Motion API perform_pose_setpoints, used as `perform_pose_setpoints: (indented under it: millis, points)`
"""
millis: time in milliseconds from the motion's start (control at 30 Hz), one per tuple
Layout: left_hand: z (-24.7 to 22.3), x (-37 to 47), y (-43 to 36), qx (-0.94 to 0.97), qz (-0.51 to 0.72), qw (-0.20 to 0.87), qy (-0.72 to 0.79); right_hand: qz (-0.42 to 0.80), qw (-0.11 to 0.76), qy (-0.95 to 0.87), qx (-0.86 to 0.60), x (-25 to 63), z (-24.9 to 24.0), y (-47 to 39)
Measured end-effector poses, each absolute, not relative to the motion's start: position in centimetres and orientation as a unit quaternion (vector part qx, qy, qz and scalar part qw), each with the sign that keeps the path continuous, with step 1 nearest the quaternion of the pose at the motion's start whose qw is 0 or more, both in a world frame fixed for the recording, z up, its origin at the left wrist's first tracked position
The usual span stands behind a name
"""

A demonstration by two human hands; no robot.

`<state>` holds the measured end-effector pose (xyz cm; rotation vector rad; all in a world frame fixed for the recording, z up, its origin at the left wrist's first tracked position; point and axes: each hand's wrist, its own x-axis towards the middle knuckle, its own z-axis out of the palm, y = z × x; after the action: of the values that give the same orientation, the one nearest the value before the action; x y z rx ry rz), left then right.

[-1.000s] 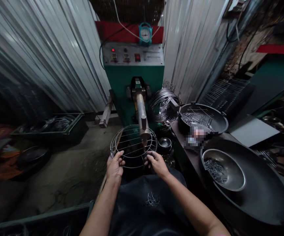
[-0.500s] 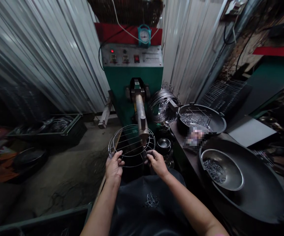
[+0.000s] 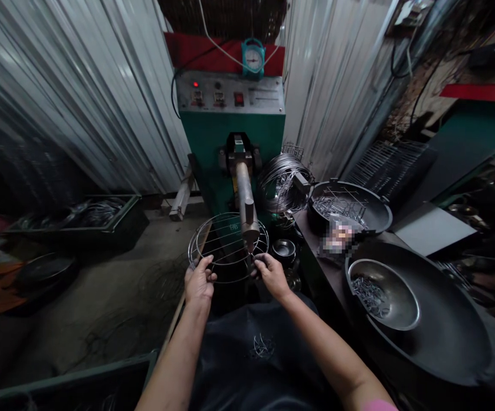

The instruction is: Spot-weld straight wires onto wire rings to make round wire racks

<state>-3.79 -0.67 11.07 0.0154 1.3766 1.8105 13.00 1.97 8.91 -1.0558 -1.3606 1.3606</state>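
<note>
A round wire rack [image 3: 225, 264] with two rings and several cross wires is held nearly level beneath the metal electrode arm [image 3: 246, 197] of a green machine. My left hand [image 3: 200, 279] grips its near left rim, thumb on top. At the near right side, just below the electrode tip, my right hand [image 3: 270, 275] is closed in a pinch; whatever lies between those fingertips is too small and dark to make out. Short bent wire pieces [image 3: 262, 346] lie on the dark apron [image 3: 230, 365] over my lap.
To the right, a steel bowl [image 3: 414, 311] of wire pieces sits in a large black pan [image 3: 457, 337]. Behind it are another pan [image 3: 379, 214] holding wire parts and a wire coil [image 3: 282, 182]. A green bin [image 3: 114, 225] stands on the left floor.
The rack and both hands have shifted very slightly up in view, along with a small camera movement. Both hands keep their places at the rack's near side.
</note>
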Motion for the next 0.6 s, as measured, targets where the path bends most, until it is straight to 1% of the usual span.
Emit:
perform_pose_setpoints:
  millis: [133,267,433,500,600]
  points:
    - [10.5,-3.9,-0.5,0.009,0.714,0.416,0.562,0.539,0.462,-0.558,-0.429,12.9,8.8,2.1]
    - [10.1,-3.8,-0.4,0.004,0.712,0.418,0.563,0.555,0.463,-0.539,-0.433,12.9,8.7,1.7]
    - [10.4,-3.6,-0.5,-0.008,0.720,0.411,0.559,0.515,0.493,-0.525,-0.466,15.5,7.9,1.0]
    - [10.6,-3.6,-0.4,-0.004,0.720,0.408,0.562,0.516,0.472,-0.519,-0.491,17.5,6.9,0.6]
    - [10.7,-3.3,-0.4,-0.010,0.719,0.399,0.569,0.522,0.395,-0.538,-0.531,20.8,4.7,-0.8]
